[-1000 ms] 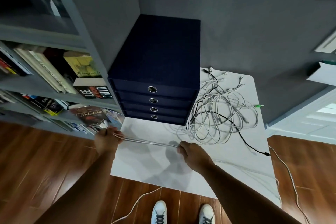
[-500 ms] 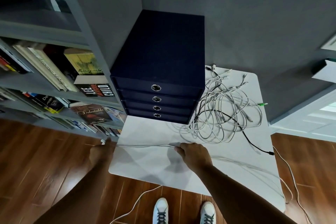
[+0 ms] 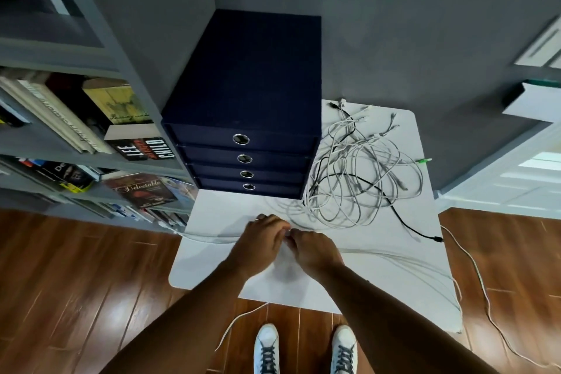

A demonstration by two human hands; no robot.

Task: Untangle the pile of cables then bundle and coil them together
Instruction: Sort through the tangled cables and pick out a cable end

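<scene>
A tangled pile of white cables (image 3: 358,179) with one black cable (image 3: 406,225) lies on the white table (image 3: 212,270), right of the drawer box. A stretched bundle of white cables (image 3: 206,237) runs across the table's front, trailing off the left edge and off the right side. My left hand (image 3: 262,240) and my right hand (image 3: 312,250) meet at the middle of this bundle, fingers curled round it, knuckles nearly touching.
A dark blue box of drawers (image 3: 246,118) stands at the table's back left. A bookshelf (image 3: 69,130) fills the left. White cables (image 3: 473,276) hang to the wooden floor right of the table and one (image 3: 236,322) by my shoes (image 3: 267,349).
My left hand moved right along the stretched bundle from the table's left edge and now meets my right hand. The right hand stayed nearly in place.
</scene>
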